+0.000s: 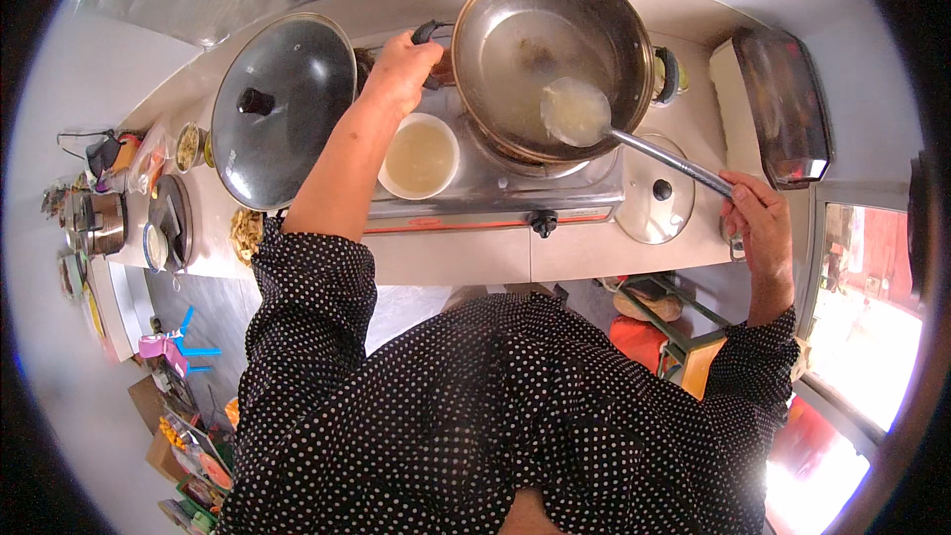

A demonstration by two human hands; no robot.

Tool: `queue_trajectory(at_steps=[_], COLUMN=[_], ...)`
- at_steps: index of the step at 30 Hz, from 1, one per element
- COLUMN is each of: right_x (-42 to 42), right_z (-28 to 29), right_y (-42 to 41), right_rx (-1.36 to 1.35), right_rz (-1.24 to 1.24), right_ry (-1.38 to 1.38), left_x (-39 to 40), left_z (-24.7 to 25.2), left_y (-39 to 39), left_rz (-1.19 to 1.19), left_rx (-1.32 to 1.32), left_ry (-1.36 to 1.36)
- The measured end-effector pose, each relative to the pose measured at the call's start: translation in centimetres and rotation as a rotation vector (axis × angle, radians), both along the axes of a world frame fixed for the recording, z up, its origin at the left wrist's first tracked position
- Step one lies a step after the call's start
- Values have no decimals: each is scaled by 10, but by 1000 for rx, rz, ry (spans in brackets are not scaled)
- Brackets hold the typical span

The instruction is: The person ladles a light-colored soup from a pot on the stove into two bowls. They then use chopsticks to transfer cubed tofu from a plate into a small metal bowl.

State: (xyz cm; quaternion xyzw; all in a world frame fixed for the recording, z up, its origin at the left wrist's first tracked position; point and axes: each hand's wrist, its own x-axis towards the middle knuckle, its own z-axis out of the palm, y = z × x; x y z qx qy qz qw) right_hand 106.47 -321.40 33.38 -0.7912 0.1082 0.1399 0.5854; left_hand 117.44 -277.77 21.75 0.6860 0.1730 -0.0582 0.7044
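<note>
My left hand (407,68) grips the black side handle of a large metal wok (520,30), whose base is above the right burner of a gas stove (498,200). A little cloudy liquid lies in the wok. In my right hand (758,223) is the long handle of a metal ladle (576,111); its bowl is inside the wok and holds some pale liquid. A white bowl (419,157) of cloudy, yellowish liquid stands on the stove, left of the wok and below my left hand.
Left of the bowl is a large glass lid (290,111) with a black knob. A smaller glass lid (655,197) lies right of the stove. Farther left are a round cutting board (184,223) with a cleaver and a dish of pale pieces (245,236). A dark-fronted appliance (780,108) stands right.
</note>
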Motion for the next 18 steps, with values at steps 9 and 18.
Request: queue_trajectory(at_steps=[9,18], right_x=[17,23], right_z=[13,33], right_y=[28,65], right_rx=[-14,-15], right_rz=[63,144], right_ry=[-71,-75], left_x=[5,2], left_z=[-1,31], left_y=[30,38], left_rz=[47,76], left_rx=[-57,-82], left_ry=[-9,-114])
